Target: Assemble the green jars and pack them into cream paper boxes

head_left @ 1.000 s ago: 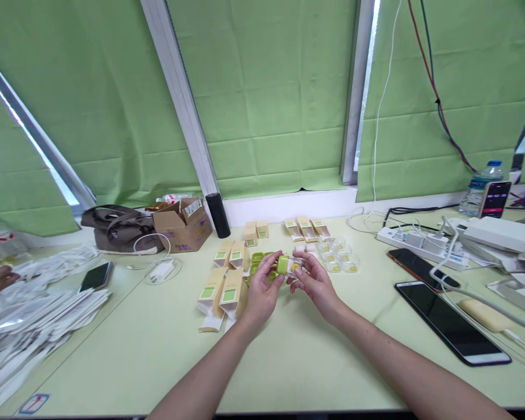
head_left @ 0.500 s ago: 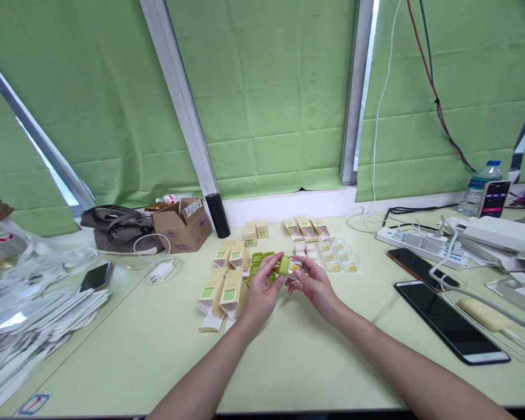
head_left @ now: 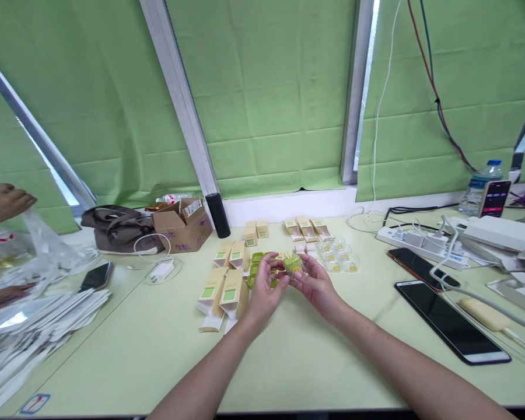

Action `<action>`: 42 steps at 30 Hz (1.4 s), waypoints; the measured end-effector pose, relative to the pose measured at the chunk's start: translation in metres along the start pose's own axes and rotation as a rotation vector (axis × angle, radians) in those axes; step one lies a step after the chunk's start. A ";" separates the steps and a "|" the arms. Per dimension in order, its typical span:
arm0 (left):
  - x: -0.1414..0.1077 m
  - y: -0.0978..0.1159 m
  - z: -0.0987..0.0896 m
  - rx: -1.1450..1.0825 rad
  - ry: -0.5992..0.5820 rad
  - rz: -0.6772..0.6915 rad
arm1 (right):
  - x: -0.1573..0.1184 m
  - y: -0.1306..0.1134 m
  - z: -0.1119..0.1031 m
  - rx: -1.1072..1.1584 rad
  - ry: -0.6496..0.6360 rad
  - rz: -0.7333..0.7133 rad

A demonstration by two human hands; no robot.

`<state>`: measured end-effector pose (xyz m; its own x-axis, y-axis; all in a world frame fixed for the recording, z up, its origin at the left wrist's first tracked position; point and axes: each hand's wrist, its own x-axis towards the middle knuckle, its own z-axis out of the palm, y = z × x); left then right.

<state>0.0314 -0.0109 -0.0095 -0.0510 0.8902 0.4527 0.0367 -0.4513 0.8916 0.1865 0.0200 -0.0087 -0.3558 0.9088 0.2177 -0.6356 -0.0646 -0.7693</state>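
Observation:
Between my hands, over the middle of the table, is a small case (head_left: 293,263) with a green top and a clear part bearing a yellow spot. My right hand (head_left: 317,289) grips it from the right with thumb and fingers. On its left side, my left hand (head_left: 266,286) pinches the case near a cream, cord-like piece at the top. Several green pieces (head_left: 257,257) lie just behind my left hand and are partly hidden by it. Clear cups (head_left: 335,255) with yellow spots stand in rows beyond my right hand, beside small pale pink pieces (head_left: 310,248).
Cream cartons (head_left: 234,291) with green windows stand left of my hands; more cartons (head_left: 304,227) are at the back. Phones (head_left: 450,321) and a power strip (head_left: 411,239) lie right. At far left, a co-worker's hand (head_left: 9,201) holds plastic film over flat white strips (head_left: 48,321).
The case has turned in my fingers and moved slightly right, so its green top and cream piece show more. At far left, the co-worker's hand has moved right, lifting plastic film.

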 end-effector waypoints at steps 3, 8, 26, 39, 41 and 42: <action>-0.002 0.000 0.002 0.007 -0.011 -0.028 | -0.001 0.000 0.001 -0.039 0.000 0.014; -0.003 0.000 0.003 -0.017 0.022 -0.057 | 0.001 0.002 -0.001 -0.181 0.018 -0.035; -0.001 0.011 0.002 -0.092 0.007 -0.049 | -0.002 -0.003 0.008 -0.233 -0.073 -0.194; 0.001 0.003 0.002 -0.071 0.032 -0.029 | 0.003 -0.001 0.002 -0.272 -0.029 -0.178; 0.001 0.001 0.003 -0.056 0.050 -0.029 | 0.003 0.000 0.002 -0.262 -0.033 -0.171; 0.001 0.001 0.003 -0.043 0.064 -0.029 | 0.003 0.001 0.002 -0.251 -0.035 -0.168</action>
<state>0.0346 -0.0105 -0.0087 -0.1150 0.8978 0.4251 -0.0087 -0.4288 0.9033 0.1835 0.0218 -0.0072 -0.2864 0.8832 0.3715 -0.4997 0.1931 -0.8444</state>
